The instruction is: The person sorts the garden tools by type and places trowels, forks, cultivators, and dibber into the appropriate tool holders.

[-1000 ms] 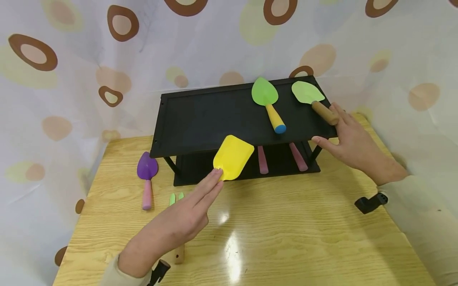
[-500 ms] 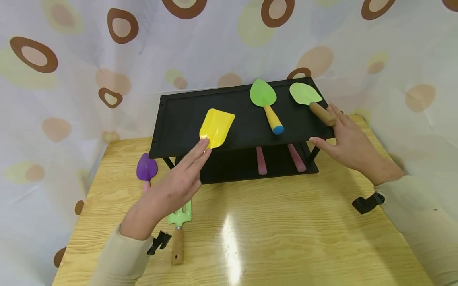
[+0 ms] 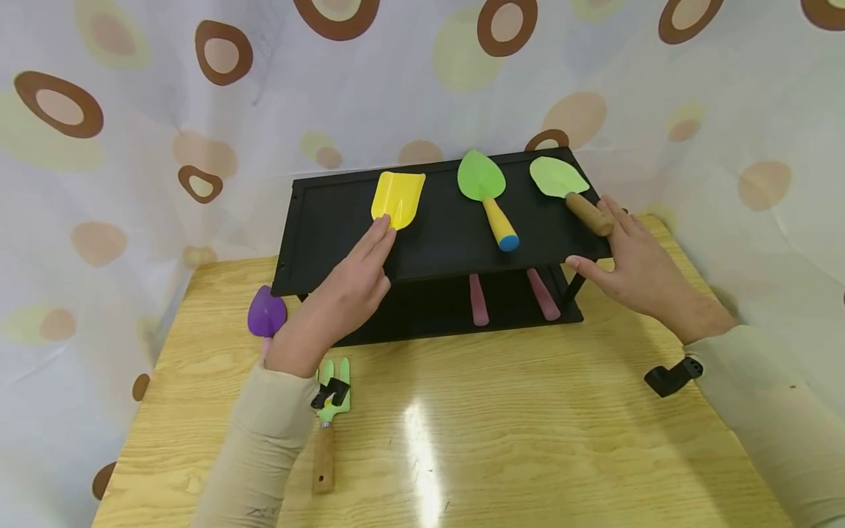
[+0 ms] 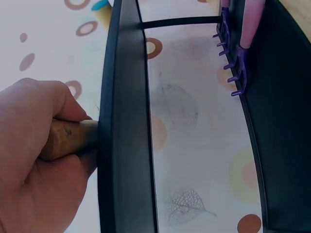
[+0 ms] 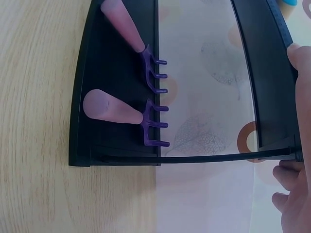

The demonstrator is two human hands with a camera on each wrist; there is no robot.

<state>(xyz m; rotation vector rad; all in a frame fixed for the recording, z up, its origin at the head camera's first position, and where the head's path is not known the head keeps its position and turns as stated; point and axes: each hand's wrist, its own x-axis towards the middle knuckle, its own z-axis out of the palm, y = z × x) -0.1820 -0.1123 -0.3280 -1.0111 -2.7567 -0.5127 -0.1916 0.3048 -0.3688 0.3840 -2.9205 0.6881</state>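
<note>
My left hand (image 3: pixel 350 290) grips the wooden handle (image 4: pixel 73 138) of a small yellow shovel (image 3: pixel 399 196). The shovel's blade overlaps the upper board of a black two-tier rack (image 3: pixel 330 235); my hand hides most of the handle in the head view. At the rack's right end rests my right hand (image 3: pixel 640 268), fingers along the side and thumb at the front edge. Close to those fingers, a light green trowel (image 3: pixel 554 177) with a wooden handle lies on the upper board. Left of it lies a green trowel (image 3: pixel 480 176) with a yellow, blue-ended handle.
On the lower tier sit two purple hand rakes (image 5: pixel 148 124) with pink handles. A purple trowel (image 3: pixel 267 312) and a light green hand fork (image 3: pixel 324 455) lie on the wooden table (image 3: pixel 528 425), left of the rack's front. A patterned curtain (image 3: pixel 370 103) hangs behind.
My left hand has carried the yellow shovel up and back, from in front of the rack to over its upper board. My right hand has stayed at the rack's right end.
</note>
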